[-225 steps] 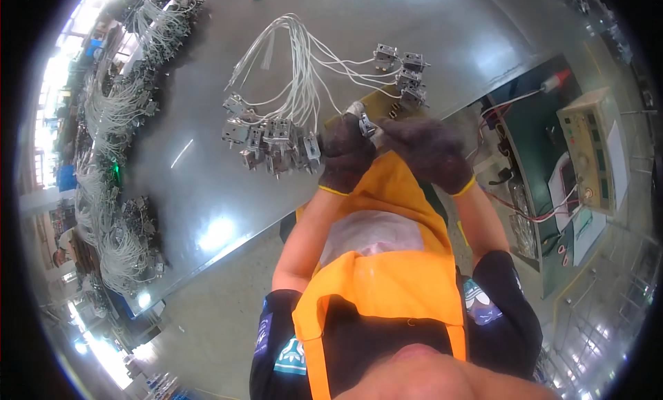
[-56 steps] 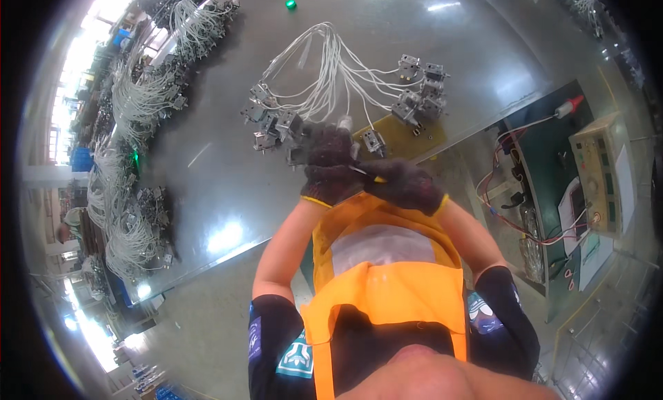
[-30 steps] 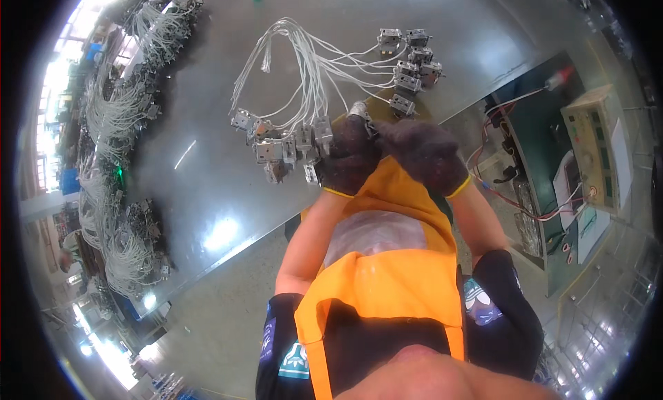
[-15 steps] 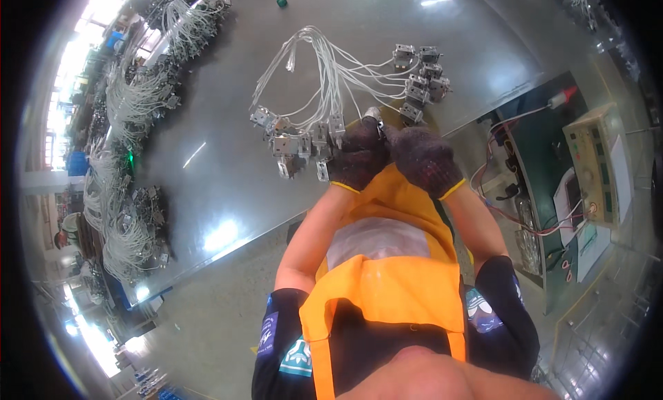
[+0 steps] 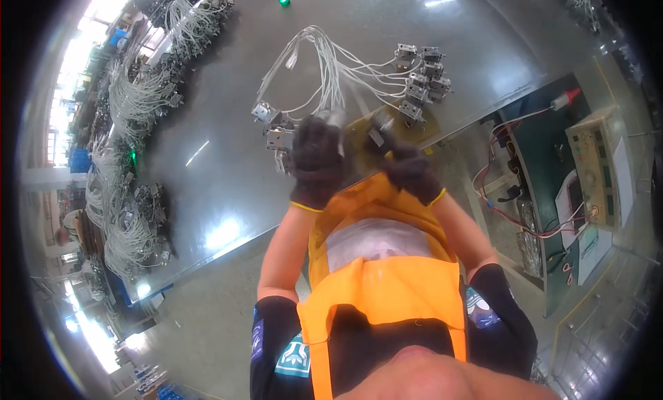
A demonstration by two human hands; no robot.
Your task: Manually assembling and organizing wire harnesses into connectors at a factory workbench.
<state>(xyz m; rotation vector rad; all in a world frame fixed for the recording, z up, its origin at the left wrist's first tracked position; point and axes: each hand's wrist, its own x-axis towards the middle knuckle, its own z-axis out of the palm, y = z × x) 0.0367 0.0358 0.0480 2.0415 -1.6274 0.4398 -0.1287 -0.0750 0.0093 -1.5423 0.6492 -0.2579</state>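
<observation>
Components [image 5: 278,138] lie just left of the left hand [image 5: 316,160], cables [image 5: 330,72] beyond.

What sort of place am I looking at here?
Probably a factory assembly workshop: metal parts with white cables lie on a metallic table, similar bundles line the left side, and a boxy panel instrument stands at right.

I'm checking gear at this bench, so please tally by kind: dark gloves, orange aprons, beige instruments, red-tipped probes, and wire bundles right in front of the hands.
Gloves: 2
Apron: 1
Instrument: 1
Probe: 1
Wire bundle: 1
Total: 6
</observation>
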